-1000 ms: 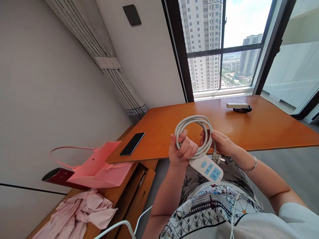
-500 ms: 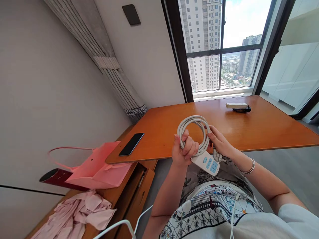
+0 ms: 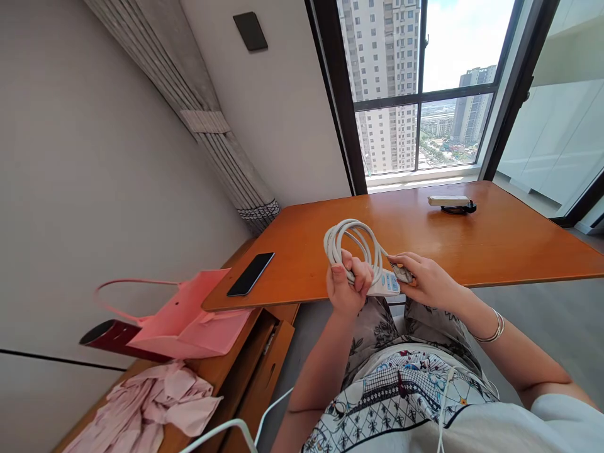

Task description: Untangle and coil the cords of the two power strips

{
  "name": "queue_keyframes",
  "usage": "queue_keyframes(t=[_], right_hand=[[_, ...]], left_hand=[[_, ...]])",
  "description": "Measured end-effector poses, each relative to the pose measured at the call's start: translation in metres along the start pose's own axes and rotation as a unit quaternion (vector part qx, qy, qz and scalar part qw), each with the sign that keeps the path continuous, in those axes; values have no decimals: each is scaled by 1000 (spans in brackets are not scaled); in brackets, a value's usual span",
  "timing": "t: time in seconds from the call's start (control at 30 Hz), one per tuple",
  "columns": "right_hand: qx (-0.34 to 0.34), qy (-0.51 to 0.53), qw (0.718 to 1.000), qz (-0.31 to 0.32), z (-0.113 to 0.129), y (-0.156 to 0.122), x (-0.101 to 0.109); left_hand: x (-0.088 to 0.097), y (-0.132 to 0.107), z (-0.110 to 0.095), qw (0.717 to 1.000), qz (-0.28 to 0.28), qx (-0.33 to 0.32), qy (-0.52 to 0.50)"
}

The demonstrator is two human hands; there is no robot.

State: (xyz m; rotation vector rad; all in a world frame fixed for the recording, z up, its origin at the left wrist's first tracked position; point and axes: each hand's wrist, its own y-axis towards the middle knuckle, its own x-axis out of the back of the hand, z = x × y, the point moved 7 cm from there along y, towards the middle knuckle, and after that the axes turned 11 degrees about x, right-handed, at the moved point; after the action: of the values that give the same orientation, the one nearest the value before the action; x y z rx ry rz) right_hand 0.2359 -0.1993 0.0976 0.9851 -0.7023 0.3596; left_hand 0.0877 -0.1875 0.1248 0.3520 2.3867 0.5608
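A white power cord (image 3: 336,238) hangs in a loose coil, and my left hand (image 3: 350,284) is closed round its lower part. Just right of that hand shows a white power strip (image 3: 385,283) with light-blue sockets, partly hidden behind my fingers and the coil. My right hand (image 3: 427,280) pinches the cord's plug end (image 3: 402,273), which is grey-white and partly covered by the fingers. Both hands are held over the near edge of the wooden table (image 3: 306,251).
A black phone (image 3: 250,274) lies at the table's left. Another white power strip (image 3: 449,201) with a black plug sits at the far right. Left of the table, a pink bag (image 3: 189,314), a dark red cylinder (image 3: 111,336) and pink cloth (image 3: 155,402) rest on a wooden cabinet.
The coil has shifted left and turned, with its loops spread further apart. My right hand has moved away from the coil to the right, with the plug end. The power strip has risen and tilted.
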Motion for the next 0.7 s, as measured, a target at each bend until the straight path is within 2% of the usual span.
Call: queue_keyframes(t=[0.07, 0.17, 0.33, 0.4, 0.53, 0.6, 0.7], right_hand=[[15, -10, 1000, -10, 7, 1, 1], [13, -40, 999, 6, 8, 2, 2], [-15, -78, 997, -14, -24, -1, 12], [1, -73, 997, -15, -35, -3, 6], [48, -99, 994, -8, -39, -9, -26], [43, -117, 991, -41, -39, -15, -37], [31, -120, 986, -112, -35, -23, -39]], left_hand=[[-2, -2, 2, 1000, -1, 0, 13], [-5, -2, -2, 1000, 10, 15, -1], [5, 3, -15, 991, -13, 90, -100], [9, 5, -17, 984, -37, 106, -137], [10, 10, -13, 975, -67, 112, -179], [9, 12, -11, 974, -75, 107, -185], [10, 13, -12, 975, -85, 90, -183]])
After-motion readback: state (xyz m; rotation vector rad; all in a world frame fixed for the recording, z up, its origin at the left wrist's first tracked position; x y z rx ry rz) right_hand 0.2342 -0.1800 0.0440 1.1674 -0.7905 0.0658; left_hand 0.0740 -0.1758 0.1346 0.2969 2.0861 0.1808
